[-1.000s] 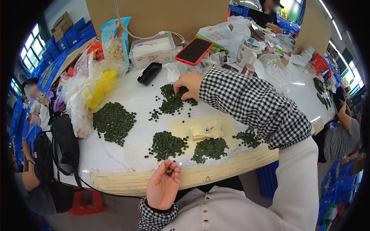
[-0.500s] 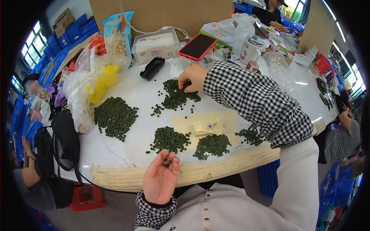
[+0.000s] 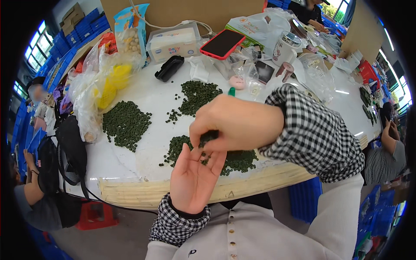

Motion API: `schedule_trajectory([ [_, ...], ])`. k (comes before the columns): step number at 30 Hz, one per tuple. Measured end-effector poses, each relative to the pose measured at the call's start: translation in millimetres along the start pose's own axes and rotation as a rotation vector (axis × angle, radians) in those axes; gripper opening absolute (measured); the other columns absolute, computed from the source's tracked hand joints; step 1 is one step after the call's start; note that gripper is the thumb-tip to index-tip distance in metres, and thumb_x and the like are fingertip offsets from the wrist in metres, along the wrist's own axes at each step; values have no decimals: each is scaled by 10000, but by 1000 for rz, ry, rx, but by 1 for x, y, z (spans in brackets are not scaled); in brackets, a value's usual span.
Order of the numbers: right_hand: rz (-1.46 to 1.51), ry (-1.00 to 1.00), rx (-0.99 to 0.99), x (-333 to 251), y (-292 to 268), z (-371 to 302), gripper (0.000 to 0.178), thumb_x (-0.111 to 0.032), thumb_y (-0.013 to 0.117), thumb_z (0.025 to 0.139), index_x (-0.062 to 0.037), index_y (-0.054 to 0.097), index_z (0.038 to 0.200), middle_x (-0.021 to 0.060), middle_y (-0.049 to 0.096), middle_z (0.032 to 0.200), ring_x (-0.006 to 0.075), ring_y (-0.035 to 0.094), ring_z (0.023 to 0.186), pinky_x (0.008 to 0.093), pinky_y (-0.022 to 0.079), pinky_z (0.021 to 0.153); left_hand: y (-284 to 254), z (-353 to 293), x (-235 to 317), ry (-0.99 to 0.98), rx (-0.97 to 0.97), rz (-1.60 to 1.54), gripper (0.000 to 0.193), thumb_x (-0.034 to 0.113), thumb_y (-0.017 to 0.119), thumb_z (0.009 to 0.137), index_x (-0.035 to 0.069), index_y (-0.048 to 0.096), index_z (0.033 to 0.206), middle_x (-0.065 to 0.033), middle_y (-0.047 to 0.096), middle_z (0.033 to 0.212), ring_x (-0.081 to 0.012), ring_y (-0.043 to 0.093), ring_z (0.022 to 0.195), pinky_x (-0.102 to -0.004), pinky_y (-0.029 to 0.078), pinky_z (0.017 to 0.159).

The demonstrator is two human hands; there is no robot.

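Note:
My left hand [image 3: 194, 184] is palm up near the table's front edge, its fingers slightly curled with a few small dark green ring-like pieces [image 3: 205, 161] on them. Just above those fingers, my right hand [image 3: 234, 121] is closed in a pinch round a clump of the same pieces [image 3: 209, 136]. Beyond the hands lies a loose heap [image 3: 201, 96] of them, and a wide heap [image 3: 126, 125] is at the left. Two nearer heaps, one left [image 3: 174, 148] and one right [image 3: 242, 161], are partly hidden by my hands. My right sleeve covers the table behind it.
Along the back are a red-cased phone [image 3: 222, 43], a clear plastic box [image 3: 173, 43], a black case [image 3: 169, 68] and a white mug [image 3: 285, 48]. Plastic bags [image 3: 89, 93] and a black bag [image 3: 73, 149] stand left. Other people sit at both sides and at the far right.
My right hand has come from the far heap toward me, over my left hand, bringing pieces along. My left hand has moved slightly up and right, and its fingers have straightened.

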State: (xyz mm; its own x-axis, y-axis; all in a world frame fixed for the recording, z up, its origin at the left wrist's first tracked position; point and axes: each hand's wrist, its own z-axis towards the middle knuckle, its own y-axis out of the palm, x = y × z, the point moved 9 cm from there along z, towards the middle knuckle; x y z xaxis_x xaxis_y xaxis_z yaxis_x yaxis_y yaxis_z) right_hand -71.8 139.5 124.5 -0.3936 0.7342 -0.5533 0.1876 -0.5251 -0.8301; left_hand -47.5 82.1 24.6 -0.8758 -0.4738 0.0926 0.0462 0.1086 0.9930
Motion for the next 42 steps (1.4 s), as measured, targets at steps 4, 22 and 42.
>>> schedule_trajectory([
  [4, -116, -13, 22, -23, 34, -21, 174, -54, 642, 685, -19, 596, 850, 106, 581, 833, 279, 596, 785, 355, 493, 657, -9, 2, -16, -71, 79, 81, 379, 315, 262, 1005, 51, 506, 1125, -67, 544, 1143, -164, 513, 1069, -343, 421, 931],
  [22, -127, 173, 548, -17, 45, -93, 191, -48, 727, 674, -62, 658, 852, 41, 557, 729, 213, 523, 623, 302, 444, 554, -41, -16, -32, -174, 184, 78, 418, 225, 278, 999, -36, 367, 1313, -161, 421, 1343, -239, 404, 1254, -355, 359, 1048],
  [42, -452, 221, 828, -18, 57, -120, 245, -53, 686, 660, -15, 618, 892, 68, 543, 779, 222, 519, 667, 307, 441, 577, -57, -25, -47, -236, 307, 339, 278, 195, 463, 965, 3, 568, 1136, -68, 583, 1076, -120, 540, 984, -256, 466, 856],
])
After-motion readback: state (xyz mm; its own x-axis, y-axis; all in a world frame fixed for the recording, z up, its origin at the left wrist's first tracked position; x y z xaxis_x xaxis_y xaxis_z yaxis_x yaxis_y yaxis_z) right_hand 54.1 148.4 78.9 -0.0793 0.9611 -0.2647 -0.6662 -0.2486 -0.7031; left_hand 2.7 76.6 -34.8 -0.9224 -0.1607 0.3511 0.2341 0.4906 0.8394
